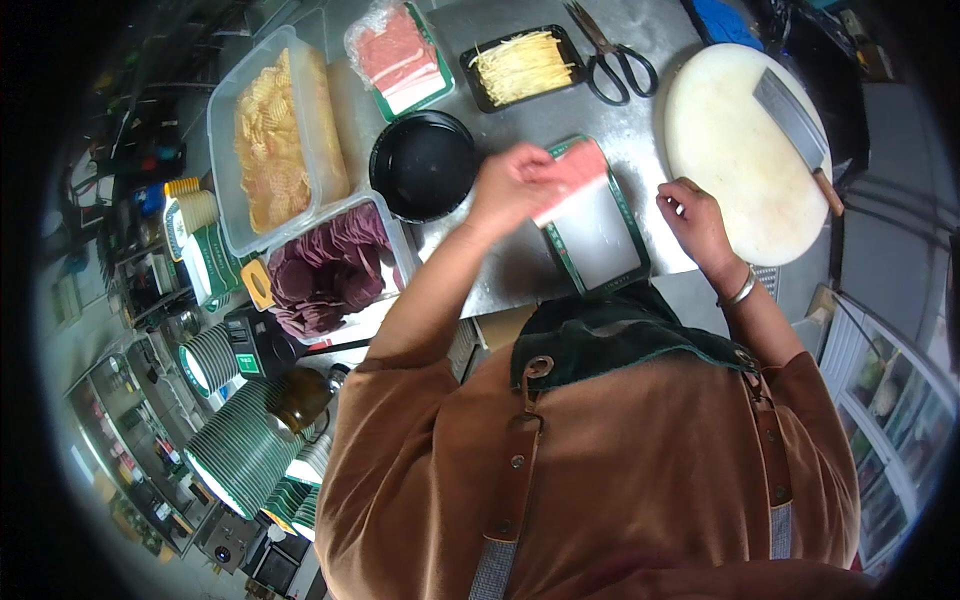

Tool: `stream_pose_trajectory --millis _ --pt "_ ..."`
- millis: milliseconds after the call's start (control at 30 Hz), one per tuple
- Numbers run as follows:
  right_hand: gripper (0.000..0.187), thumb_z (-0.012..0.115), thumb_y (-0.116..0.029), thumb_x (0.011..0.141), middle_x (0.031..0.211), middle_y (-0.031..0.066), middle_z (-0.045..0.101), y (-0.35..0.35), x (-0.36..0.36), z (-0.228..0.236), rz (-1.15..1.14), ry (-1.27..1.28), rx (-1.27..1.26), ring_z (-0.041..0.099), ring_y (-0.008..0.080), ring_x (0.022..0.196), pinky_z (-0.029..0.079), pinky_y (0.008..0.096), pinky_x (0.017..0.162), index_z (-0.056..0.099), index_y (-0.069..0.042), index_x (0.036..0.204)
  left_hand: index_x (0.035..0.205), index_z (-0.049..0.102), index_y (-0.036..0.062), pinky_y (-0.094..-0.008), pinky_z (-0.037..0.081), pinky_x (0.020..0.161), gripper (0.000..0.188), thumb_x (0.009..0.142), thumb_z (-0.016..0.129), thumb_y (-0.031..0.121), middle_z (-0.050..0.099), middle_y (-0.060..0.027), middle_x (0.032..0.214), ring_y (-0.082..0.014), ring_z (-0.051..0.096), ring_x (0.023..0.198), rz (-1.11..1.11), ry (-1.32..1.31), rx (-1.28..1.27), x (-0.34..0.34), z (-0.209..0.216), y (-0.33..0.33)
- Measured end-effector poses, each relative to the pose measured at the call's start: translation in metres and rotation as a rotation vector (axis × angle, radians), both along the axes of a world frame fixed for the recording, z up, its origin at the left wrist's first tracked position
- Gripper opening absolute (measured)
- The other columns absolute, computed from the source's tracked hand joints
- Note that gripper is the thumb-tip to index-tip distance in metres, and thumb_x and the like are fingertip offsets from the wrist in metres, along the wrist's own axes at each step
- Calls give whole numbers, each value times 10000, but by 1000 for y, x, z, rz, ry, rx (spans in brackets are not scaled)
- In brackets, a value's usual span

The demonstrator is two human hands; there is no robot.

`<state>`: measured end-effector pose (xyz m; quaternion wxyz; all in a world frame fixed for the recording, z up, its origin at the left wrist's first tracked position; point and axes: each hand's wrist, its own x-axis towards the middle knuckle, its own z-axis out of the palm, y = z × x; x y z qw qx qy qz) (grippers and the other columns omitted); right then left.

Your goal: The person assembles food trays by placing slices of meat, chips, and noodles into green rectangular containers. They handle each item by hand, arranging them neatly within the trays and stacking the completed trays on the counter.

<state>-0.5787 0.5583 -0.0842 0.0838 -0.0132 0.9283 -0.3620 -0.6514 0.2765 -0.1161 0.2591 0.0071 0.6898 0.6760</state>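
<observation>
My left hand (510, 187) is closed on a thin pink meat slice (574, 174) with a pale edge. It holds the slice over the far end of a rectangular tray (600, 238) with a white bottom and a green rim; I cannot tell whether they touch. The rest of the tray bottom shows bare white. Between this tray and the round cutting board (740, 170), my right hand (697, 220) is raised with curled fingers and nothing visible in them. A similar tray of pink meat slices (400, 55), partly under clear plastic, lies farther back.
A black bowl (423, 165) stands left of the tray. Behind are a black tray of pale yellow strips (525, 68) and black scissors (612, 62). A cleaver (790, 115) lies on the board. At left are tubs of crinkle-cut yellow slices (270, 140) and purple slices (330, 262), and stacked trays (250, 455).
</observation>
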Motion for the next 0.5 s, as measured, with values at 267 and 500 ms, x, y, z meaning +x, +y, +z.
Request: stream_pose_trajectory --millis 267,500 --pt "113 625 -32 833 895 121 620 -8 20 -48 148 87 -94 629 286 753 519 332 668 638 -25 944 966 644 105 -372 464 793 322 684 771 195 562 -76 942 -290 551 923 -101 613 -728 91 -42 22" --pt "187 629 -103 784 1007 38 609 -16 29 -66 425 241 88 566 248 928 503 346 816 673 -113 965 960 639 108 -377 473 795 257 729 733 170 564 -77 933 -289 557 918 -29 574 -859 115 -42 34"
